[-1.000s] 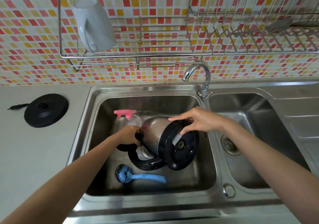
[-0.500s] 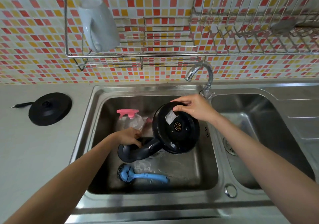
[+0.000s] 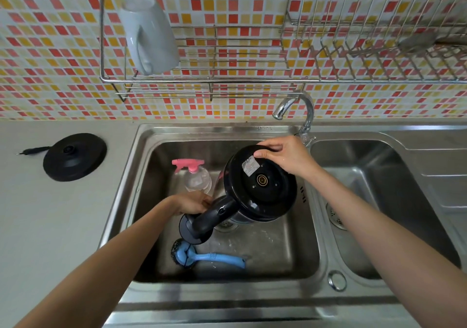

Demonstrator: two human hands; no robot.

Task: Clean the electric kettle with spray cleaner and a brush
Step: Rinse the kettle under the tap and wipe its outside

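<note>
Black-based steel electric kettle (image 3: 262,183) upended over the steel sink basin (image 3: 285,247), right hand (image 3: 285,158) clasping its base rim, left hand (image 3: 193,202) wrapped round the handle. Best hold it steady, mouth over the drain, till it empties.

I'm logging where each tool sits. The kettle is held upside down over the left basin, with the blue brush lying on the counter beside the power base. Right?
Not quite. The blue brush lies in the left basin, below the upturned kettle, not on the counter by the power base. The head view shows it.
</note>
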